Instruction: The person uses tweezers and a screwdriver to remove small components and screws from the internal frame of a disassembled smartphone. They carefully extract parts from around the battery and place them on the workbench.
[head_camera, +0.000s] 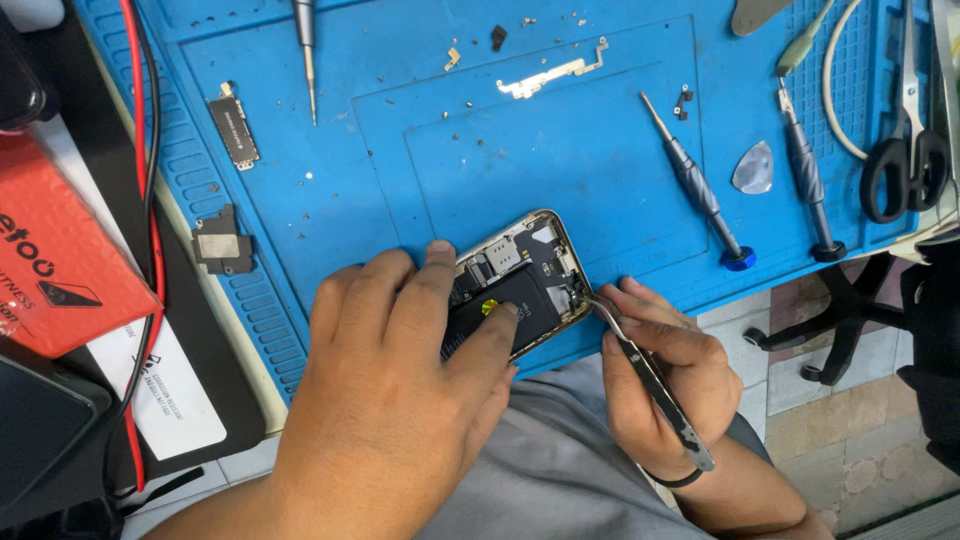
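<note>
Single head cam, looks steeply down, close over blue mat (600, 170) at desk edge

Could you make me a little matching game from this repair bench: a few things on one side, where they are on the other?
Things:
1. tweezers
2. opened phone
3. scissors
4. red box

Places:
A. far right of the blue mat
B. under the left hand
C. in the right hand
D. left of the mat

Pairs: 1-C, 2-B, 3-A, 4-D
</note>
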